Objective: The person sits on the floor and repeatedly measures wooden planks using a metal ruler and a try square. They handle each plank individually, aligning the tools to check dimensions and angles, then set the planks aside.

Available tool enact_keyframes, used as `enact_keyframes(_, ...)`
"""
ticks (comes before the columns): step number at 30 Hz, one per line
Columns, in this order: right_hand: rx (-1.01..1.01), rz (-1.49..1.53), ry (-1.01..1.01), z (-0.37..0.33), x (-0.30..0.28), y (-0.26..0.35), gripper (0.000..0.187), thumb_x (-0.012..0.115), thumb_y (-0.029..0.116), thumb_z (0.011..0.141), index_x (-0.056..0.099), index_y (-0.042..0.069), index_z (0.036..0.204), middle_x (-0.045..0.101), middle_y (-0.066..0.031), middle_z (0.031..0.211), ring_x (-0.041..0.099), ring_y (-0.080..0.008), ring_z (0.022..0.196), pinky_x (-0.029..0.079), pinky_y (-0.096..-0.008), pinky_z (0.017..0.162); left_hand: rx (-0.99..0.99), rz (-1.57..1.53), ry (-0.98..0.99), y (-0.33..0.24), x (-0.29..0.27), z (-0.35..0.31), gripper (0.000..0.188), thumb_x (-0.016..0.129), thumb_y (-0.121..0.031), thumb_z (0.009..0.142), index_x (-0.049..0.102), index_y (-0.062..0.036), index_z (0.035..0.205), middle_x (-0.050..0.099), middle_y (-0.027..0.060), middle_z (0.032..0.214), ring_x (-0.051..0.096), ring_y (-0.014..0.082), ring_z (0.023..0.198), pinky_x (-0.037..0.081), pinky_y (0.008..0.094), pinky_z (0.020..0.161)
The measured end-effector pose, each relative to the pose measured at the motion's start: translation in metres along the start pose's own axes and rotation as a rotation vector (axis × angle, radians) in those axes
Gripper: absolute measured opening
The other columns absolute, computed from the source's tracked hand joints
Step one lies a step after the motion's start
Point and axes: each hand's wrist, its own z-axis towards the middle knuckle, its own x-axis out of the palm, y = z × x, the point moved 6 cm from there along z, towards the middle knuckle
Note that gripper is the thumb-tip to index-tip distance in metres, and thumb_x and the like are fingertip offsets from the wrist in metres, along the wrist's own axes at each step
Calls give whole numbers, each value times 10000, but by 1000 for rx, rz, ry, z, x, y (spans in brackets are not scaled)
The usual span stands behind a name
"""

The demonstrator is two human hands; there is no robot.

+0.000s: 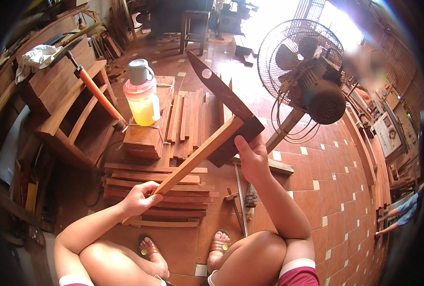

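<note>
My left hand [142, 197] is closed around the lower part of a long, light-brown wooden strip [193, 161], which slants up and away to the right. My right hand [253, 158] grips a dark L-shaped try square [225, 97], thumb on its thick stock. The square's long blade has a round hole near its pointed tip and reaches up and left. At the inner corner of the square lies the far end of the strip. Below my hands, several reddish wooden strips [183, 200] lie stacked in rows on the floor.
More strips [189, 117] lie beyond. A jug [141, 102] of yellow liquid stands on a wooden block [145, 148]. A pedestal fan [312, 71] rises at the right. Near my sandalled feet lie a metal ruler [241, 200] and a marking gauge [232, 200]. Wooden furniture [73, 95] stands left.
</note>
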Motion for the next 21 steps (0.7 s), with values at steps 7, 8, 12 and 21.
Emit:
enact_keyframes(7,87,317,107,-5,6,-10,487,621,108,983,389,78,1411,541,-55,1304,546,-178,1193,472,-395,1008,102,127,-157,-18,-11,2,222,694,-163,944,643,-36,1119,629,-13,834,535,60,764,464,248,695)
enact_keyframes(8,96,356,118,-5,7,-11,494,618,103,984,383,80,1417,540,-53,1307,546,-182,1199,470,-405,1014,105,147,-175,-19,-13,2,240,704,-181,939,651,-33,1121,669,12,846,582,77,790,498,269,727)
enact_keyframes(12,98,418,128,-4,2,-15,463,606,86,983,409,82,1402,541,-79,1334,542,-214,1238,458,-443,1039,149,251,-227,-26,-15,3,247,726,-162,907,658,-29,1104,672,49,818,576,85,754,494,268,706)
enact_keyframes(21,76,273,35,-2,17,-13,435,693,48,910,487,49,1292,621,-132,1203,611,-273,1166,502,-452,1010,227,305,-201,-35,-7,-4,233,727,-152,901,651,-17,1074,584,1,755,488,73,688,443,253,630)
